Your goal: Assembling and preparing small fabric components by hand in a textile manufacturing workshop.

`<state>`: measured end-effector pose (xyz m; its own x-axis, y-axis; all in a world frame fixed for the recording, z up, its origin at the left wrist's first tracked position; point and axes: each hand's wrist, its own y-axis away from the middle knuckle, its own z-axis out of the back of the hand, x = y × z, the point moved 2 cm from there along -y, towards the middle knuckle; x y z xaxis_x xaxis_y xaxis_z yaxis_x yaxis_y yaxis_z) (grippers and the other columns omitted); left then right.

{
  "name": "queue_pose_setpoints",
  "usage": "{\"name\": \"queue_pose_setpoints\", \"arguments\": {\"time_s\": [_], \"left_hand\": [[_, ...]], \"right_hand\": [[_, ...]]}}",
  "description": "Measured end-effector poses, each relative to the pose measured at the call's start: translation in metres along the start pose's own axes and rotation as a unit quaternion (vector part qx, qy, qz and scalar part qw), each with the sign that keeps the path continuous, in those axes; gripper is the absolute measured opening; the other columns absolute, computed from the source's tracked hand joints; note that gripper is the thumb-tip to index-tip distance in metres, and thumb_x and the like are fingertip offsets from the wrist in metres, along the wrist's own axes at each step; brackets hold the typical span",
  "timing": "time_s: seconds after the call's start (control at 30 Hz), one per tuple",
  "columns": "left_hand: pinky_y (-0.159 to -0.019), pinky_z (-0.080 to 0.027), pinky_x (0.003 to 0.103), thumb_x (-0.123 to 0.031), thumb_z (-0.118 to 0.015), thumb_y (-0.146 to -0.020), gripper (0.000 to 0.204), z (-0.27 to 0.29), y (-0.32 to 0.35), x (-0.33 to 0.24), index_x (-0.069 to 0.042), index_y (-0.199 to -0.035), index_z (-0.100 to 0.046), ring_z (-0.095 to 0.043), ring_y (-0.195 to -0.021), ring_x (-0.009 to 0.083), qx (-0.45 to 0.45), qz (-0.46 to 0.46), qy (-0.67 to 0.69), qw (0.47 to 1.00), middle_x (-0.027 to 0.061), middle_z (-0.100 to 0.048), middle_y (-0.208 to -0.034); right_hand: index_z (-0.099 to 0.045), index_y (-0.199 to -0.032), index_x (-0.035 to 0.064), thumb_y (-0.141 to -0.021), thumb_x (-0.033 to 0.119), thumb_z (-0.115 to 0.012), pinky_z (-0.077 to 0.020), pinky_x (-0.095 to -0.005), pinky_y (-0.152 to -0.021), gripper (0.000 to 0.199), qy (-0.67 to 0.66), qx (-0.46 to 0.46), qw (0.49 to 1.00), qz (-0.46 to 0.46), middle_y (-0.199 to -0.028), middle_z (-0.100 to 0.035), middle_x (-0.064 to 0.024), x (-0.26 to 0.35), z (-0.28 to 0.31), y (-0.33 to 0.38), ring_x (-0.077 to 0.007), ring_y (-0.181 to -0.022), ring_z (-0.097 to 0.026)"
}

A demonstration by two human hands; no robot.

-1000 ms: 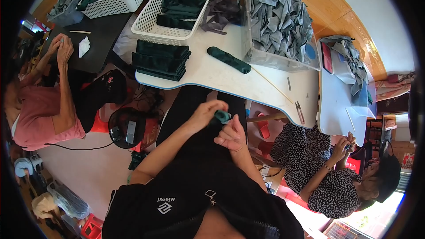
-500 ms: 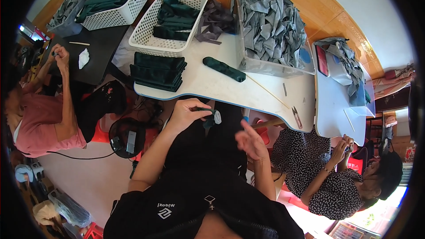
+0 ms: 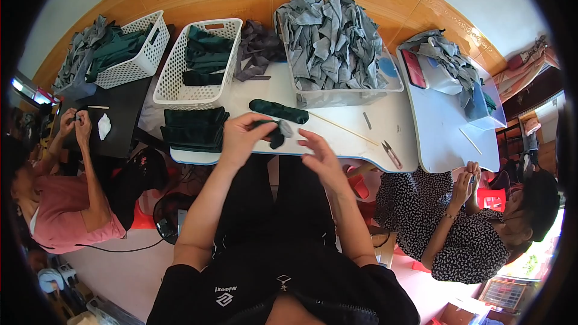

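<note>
My left hand (image 3: 239, 138) is closed, pinching a small bunched piece of dark green and grey fabric (image 3: 277, 136) over the front edge of the white table (image 3: 337, 103). Just right of it, my right hand (image 3: 322, 157) is open, fingers apart and holding nothing. Beyond my hands lies a dark green velvet tube (image 3: 280, 110). A thin wooden stick (image 3: 346, 129) runs from its right end toward the thread snips (image 3: 391, 153). A stack of folded dark green velvet pieces (image 3: 194, 129) sits left of my left hand.
Behind stand a white perforated basket (image 3: 162, 93) of green fabric and a clear bin (image 3: 343, 97) heaped with grey strips. Dark grey scraps (image 3: 257, 51) lie between them. Co-workers sit at left, in a pink top (image 3: 72, 210), and at right, in a patterned dress (image 3: 415, 222).
Both hands have risen from over my lap to the table's front edge, the left carrying the fabric piece. The right hand has come closer to it. The view has shifted too.
</note>
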<state>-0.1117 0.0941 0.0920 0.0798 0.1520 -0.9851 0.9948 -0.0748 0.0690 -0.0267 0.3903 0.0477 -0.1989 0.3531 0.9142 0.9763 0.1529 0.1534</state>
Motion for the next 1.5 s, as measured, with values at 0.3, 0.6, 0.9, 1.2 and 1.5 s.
{"name": "queue_pose_setpoints", "arguments": {"time_s": [0.3, 0.6, 0.9, 1.2, 1.5], "left_hand": [[-0.087, -0.077, 0.032, 0.0, -0.102, -0.118, 0.022, -0.039, -0.025, 0.016, 0.006, -0.138, -0.099, -0.094, -0.099, 0.0151, -0.03, 0.04, 0.03, 0.998, 0.0116, -0.099, -0.119], [-0.08, -0.071, 0.028, -0.003, -0.103, -0.117, 0.017, -0.039, -0.053, 0.029, 0.003, -0.132, -0.102, -0.088, -0.089, 0.0116, -0.041, 0.03, -0.035, 0.998, 0.0091, -0.098, -0.112], [-0.088, -0.065, 0.044, -0.023, -0.104, -0.119, 0.041, -0.036, -0.069, 0.073, 0.001, -0.151, -0.096, -0.084, -0.099, 0.0211, -0.096, 0.019, -0.153, 0.983, 0.0159, -0.095, -0.135], [-0.122, -0.051, 0.062, -0.029, -0.096, -0.125, 0.05, -0.114, 0.0, 0.061, -0.004, -0.167, -0.089, -0.071, -0.144, 0.0386, -0.011, -0.095, -0.283, 0.954, 0.0216, -0.081, -0.168], [-0.157, -0.037, 0.079, -0.036, -0.088, -0.131, 0.059, -0.059, 0.002, 0.04, -0.009, -0.183, -0.081, -0.058, -0.189, 0.0561, 0.003, -0.161, -0.416, 0.895, 0.0274, -0.067, -0.201]], "right_hand": [[-0.085, -0.159, 0.0034, -0.134, 0.025, -0.088, -0.068, -0.0361, -0.1, 0.034, -0.156, -0.094, 0.974, -0.136, -0.138, -0.089, -0.0084, -0.004, 0.006, -0.035, -0.0175, -0.122, -0.085], [-0.094, -0.138, 0.0025, -0.115, 0.004, -0.102, -0.064, -0.0271, -0.087, 0.024, -0.059, -0.123, 0.977, -0.166, -0.116, -0.093, -0.0021, -0.022, 0.066, -0.037, -0.01, -0.094, -0.082], [-0.094, -0.156, 0.0038, -0.116, 0.021, -0.107, -0.0678, -0.0397, -0.094, 0.046, 0.407, -0.161, 0.889, 0.132, -0.137, -0.094, -0.0142, 0.115, 0.076, -0.051, -0.023, -0.101, -0.081], [-0.101, -0.141, 0.008, -0.124, 0.037, -0.095, -0.0709, -0.057, -0.105, 0.034, 0.689, -0.2, 0.682, 0.139, -0.133, -0.098, -0.0205, 0.271, 0.193, -0.227, -0.0446, -0.112, -0.09], [-0.098, -0.141, 0.0017, -0.121, 0.013, -0.095, -0.071, -0.0413, -0.104, 0.023, 0.391, -0.178, 0.884, 0.185, -0.129, -0.098, -0.0107, 0.256, 0.124, -0.197, -0.0253, -0.115, -0.092]]}}
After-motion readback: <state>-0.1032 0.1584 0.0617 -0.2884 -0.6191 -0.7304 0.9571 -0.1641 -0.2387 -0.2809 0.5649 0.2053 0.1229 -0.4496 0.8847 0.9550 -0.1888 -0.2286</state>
